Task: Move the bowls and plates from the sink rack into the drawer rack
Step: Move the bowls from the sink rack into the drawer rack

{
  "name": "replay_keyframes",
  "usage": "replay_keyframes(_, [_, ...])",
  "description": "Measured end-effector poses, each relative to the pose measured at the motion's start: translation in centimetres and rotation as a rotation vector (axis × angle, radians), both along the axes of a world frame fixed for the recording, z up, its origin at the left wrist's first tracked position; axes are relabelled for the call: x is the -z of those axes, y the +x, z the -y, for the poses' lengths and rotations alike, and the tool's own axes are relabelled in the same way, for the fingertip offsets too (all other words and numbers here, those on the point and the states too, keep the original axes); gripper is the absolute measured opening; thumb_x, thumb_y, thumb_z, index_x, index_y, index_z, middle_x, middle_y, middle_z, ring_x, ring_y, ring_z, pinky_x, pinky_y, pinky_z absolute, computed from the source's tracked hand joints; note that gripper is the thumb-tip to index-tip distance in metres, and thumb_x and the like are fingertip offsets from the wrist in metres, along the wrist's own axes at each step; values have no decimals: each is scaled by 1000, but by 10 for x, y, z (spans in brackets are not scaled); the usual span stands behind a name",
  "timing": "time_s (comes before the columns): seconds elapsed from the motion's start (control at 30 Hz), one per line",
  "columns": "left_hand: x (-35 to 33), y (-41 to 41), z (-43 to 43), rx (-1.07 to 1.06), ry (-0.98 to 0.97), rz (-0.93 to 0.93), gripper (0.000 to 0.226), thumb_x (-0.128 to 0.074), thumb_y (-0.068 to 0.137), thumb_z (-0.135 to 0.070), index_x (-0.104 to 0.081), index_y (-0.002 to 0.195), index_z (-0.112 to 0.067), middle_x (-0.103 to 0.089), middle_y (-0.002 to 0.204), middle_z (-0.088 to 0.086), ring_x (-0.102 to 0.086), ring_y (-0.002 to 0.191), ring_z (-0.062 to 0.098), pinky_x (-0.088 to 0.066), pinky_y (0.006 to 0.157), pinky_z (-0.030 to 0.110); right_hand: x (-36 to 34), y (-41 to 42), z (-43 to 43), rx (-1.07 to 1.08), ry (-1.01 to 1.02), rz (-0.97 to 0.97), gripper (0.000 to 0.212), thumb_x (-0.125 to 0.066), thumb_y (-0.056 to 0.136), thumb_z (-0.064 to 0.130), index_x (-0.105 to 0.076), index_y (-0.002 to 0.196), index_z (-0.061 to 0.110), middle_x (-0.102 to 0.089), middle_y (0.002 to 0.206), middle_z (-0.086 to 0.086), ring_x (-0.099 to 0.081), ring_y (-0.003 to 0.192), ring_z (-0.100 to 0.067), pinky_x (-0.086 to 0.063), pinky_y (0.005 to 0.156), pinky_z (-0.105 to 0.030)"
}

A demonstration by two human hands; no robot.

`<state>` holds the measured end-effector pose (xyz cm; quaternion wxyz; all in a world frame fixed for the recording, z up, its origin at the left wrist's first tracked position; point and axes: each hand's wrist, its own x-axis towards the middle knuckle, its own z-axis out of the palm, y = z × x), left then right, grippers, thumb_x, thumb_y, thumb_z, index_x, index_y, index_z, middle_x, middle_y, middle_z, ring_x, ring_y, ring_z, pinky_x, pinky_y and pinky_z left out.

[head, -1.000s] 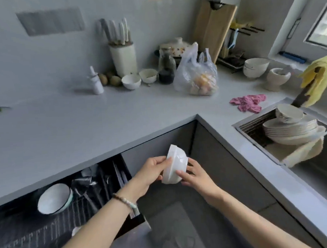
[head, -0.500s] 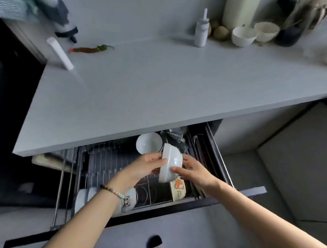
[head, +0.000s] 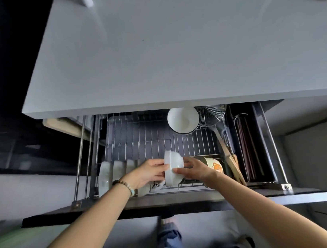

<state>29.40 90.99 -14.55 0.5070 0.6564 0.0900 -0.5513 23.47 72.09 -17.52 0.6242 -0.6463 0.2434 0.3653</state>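
The white bowl (head: 173,168) you carry is now down at the front row of the drawer rack (head: 141,144), standing on edge. A second ago you held it in the air by the cabinet corner with the sink in sight, and half a second ago it hung above the open drawer, so the carry is over and the placing has begun.

Your left hand (head: 150,173) holds it from its left side and your right hand (head: 196,169) from its right side; the fingers (head: 159,163) of both are curled on the bowl and none has let go. You cannot tell from here whether its lower edge already rests on the wires.

Just to its left stands a row of white dishes (head: 116,171), also on edge, and just to its right lies a bear-printed cup (head: 215,165). The bowl goes into the gap between them, which looks snug, so ease it down straight or it may knock a neighbour.

Further back in the rack a dark-rimmed bowl (head: 183,120) leans beside a wire skimmer (head: 211,114), and the side compartment holds chopsticks (head: 249,147). The counter (head: 174,57) overhangs the drawer's back.

This bowl looks nearly stowed. The sink rack is out of view now, and it held a stack of plates and another bowl a second ago, so more trips remain.
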Motion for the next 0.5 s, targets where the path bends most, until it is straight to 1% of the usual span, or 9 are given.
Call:
replay_keyframes(0.03, [7,1,-3,22,4,-10,36,-56,92,-16,-54,127,-10,-64,120,5,-64,104,18,-53,91,28,8,2,-1,-4,-5,-18,77,-84,67,37,-48,130,13,-63,121,-10,-64,109,-26,-53,95,-47])
replay_keyframes(0.1, [17,6,-7,60,18,-26,36,-57,91,-17,-55,126,-8,-64,118,6,-65,94,15,-55,84,21,21,5,-4,-28,-19,-46,79,-84,69,33,-46,135,12,-62,123,-9,-64,109,-25,-54,93,-44])
replay_keyframes(0.13, [21,9,-7,73,37,-30,37,-59,91,-18,-55,126,-6,-63,116,6,-64,90,15,-55,81,19,26,6,-6,-36,-23,-60,76,-83,71,31,-46,135,14,-62,123,-9,-64,109,-24,-55,93,-43])
replay_keyframes(0.23, [39,18,-8,101,83,-21,41,-62,89,-19,-54,125,-4,-63,118,7,-65,89,16,-56,76,17,43,11,-7,-38,-27,-90,72,-83,73,28,-47,134,14,-61,123,-9,-64,108,-25,-55,93,-44])
replay_keyframes(0.33, [54,18,-9,108,117,-15,43,-64,87,-20,-55,124,-2,-65,119,10,-67,86,15,-57,68,16,59,15,-8,-34,-20,-113,82,-86,68,28,-45,137,12,-59,124,-9,-63,110,-24,-54,94,-43])
replay_keyframes(0.4, [62,16,-9,102,123,-3,39,-64,87,-20,-57,121,-2,-66,117,11,-67,84,14,-56,65,14,66,17,-7,-51,-7,-125,75,-84,71,25,-46,135,11,-60,123,-8,-62,110,-22,-53,96,-39])
replay_keyframes(0.43, [64,16,-8,99,121,10,36,-63,88,-20,-58,119,-2,-67,115,11,-67,82,12,-56,65,14,66,18,-6,-50,12,-129,69,-81,74,22,-47,133,12,-60,122,-7,-62,110,-21,-52,97,-38])
replay_keyframes(0.5, [66,17,-6,103,109,33,32,-61,90,-19,-60,116,-1,-68,111,12,-67,81,12,-56,67,14,67,21,-3,-53,38,-130,62,-77,78,17,-48,133,14,-63,117,-5,-63,108,-20,-51,99,-37])
